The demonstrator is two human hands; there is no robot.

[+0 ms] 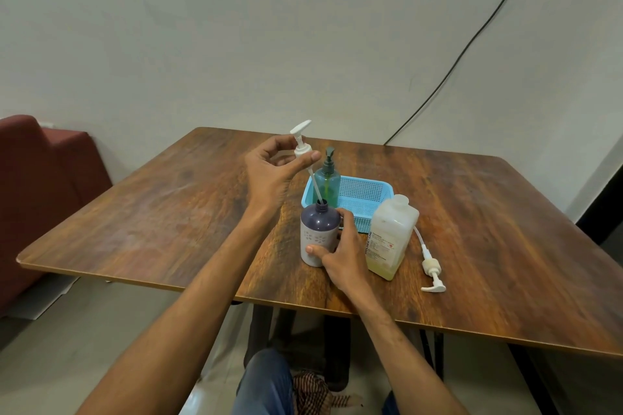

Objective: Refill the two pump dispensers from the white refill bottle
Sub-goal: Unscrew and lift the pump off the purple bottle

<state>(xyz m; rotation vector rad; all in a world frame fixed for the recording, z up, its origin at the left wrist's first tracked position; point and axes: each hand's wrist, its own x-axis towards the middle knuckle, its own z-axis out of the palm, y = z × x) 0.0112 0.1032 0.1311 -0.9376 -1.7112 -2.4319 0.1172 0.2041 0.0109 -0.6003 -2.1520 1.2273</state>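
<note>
**Hidden or indistinct**
- Dip tube (315,186): the lower end is lost inside the neck of the purple dispenser (317,229).
- The right flank of the purple dispenser is covered by the right hand (342,248).
- Green dispenser (327,178): the base is screened by the purple dispenser and by the wall of the blue basket (365,195).
- Loose pump (432,274): it lies flat, and its tube end is concealed behind the white refill bottle (392,236).

**Writing**
- A label is set sideways on the refill bottle. Only letters resembling "CHG" can be made out; the small print and a red mark are unreadable.
- A pale flower pattern is carried on the white lower half of the purple dispenser.

**Grips**
- White pump head (301,143): pinched at the collar between thumb and fingers of the left hand (269,172), and held tilted above the purple dispenser.
- The purple dispenser is clasped round the body by the right hand.

**Positions**
- The purple dispenser stands upright on the wooden table (151,205), just in front of the basket.
- The refill bottle stands just right of the right hand, mouth open, with yellowish liquid low inside.
- The green dispenser stands in the basket's left end, pump fitted.
</note>
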